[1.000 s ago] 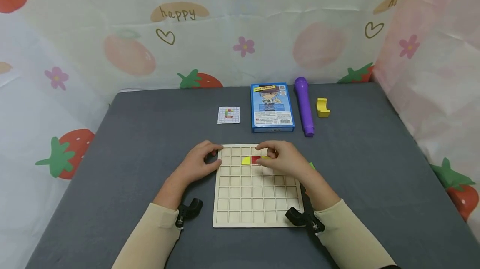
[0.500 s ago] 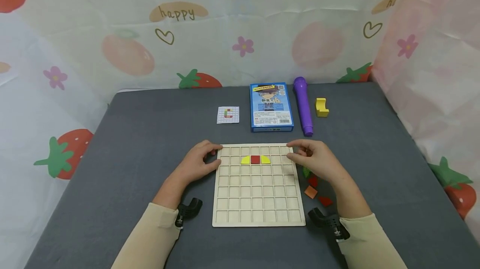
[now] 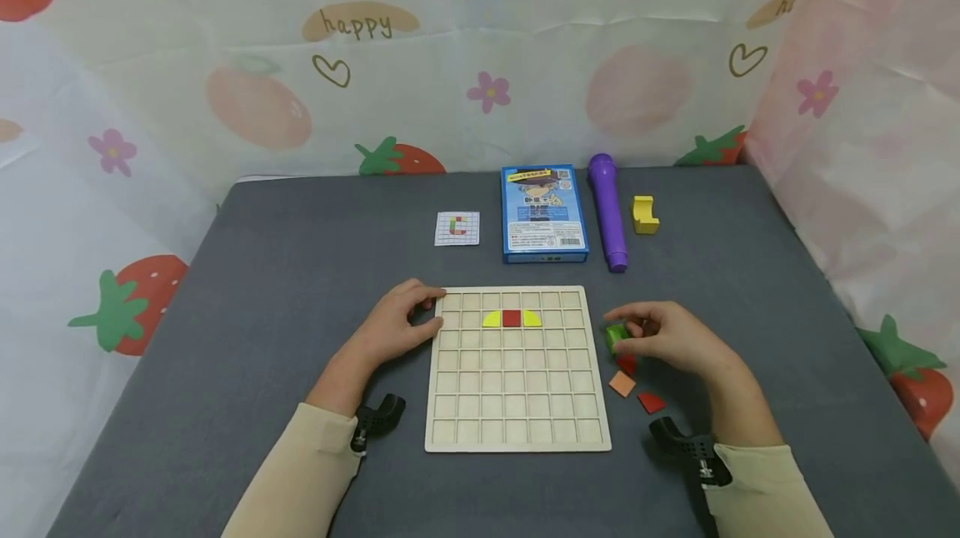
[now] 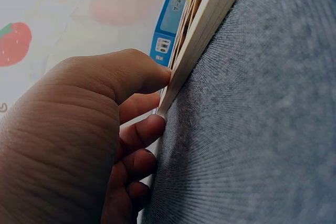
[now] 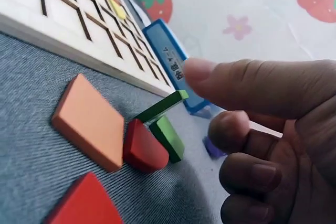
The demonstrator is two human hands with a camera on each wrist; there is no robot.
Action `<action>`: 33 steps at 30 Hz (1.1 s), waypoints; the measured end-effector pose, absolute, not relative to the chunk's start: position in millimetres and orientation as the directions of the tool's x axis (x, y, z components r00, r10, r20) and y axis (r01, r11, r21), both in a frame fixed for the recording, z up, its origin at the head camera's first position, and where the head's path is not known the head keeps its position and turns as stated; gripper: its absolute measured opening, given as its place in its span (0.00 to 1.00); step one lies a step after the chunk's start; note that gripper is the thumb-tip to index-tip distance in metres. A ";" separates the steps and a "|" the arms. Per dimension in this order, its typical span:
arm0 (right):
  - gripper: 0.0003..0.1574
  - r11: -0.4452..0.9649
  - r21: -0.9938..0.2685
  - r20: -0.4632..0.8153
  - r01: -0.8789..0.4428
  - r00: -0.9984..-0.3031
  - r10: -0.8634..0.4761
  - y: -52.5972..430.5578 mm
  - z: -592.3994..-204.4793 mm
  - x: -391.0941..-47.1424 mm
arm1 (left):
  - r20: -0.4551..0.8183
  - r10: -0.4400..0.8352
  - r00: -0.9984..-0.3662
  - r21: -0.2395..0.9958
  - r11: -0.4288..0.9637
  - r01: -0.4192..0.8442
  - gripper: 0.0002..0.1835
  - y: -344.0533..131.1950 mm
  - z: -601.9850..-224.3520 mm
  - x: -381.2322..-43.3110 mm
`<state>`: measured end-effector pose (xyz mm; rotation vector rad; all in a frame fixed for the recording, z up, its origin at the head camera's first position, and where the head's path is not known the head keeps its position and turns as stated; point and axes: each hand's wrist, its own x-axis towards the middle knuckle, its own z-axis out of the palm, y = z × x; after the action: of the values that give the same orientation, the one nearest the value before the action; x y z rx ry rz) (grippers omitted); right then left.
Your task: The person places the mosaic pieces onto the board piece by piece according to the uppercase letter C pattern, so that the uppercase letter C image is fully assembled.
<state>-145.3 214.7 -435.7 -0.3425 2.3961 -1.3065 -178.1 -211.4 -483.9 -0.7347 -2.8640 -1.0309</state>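
A pale wooden grid board lies on the dark tabletop. In one of its upper rows a red square sits between two yellow quarter-round pieces. My left hand touches the board's left edge with thumb and forefinger, near the far corner. To the right of the board, my right hand has thumb and forefinger spread about the green pieces. In the right wrist view, one green piece stands tilted just below the thumb, a small gap between them. The forefinger is mostly hidden there.
Near the right hand lie an orange square, a red rounded piece and another red piece. Farther back are a pattern card, a blue box, a purple microphone-shaped object and a yellow block.
My right hand has left the yellow piece on the board, moved right past the board's edge and come down by the green pieces. The left hand has stayed at the board.
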 end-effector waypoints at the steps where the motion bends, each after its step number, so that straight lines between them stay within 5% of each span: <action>1: 0.26 0.529 -0.848 -0.223 -0.025 -0.890 -0.399 215.1 -436.7 -144.7 | 0.163 0.426 -0.890 0.600 0.674 0.432 0.21 -211.3 -484.2 -178.3; 16: 0.18 0.601 -0.795 -0.158 -0.084 -0.928 -0.338 211.2 -434.5 -137.9 | 0.155 0.424 -0.892 0.599 0.678 0.426 0.21 -212.4 -485.2 -178.7; 33: 0.20 0.453 -0.885 -0.038 -0.109 -0.952 -0.303 181.2 -414.0 -140.6 | 0.157 0.426 -0.891 0.601 0.675 0.428 0.21 -211.7 -483.2 -177.7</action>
<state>-140.6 181.2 -414.0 -0.3600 2.5106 -1.5081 -177.7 -211.7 -483.2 -0.7327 -2.8716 -1.0325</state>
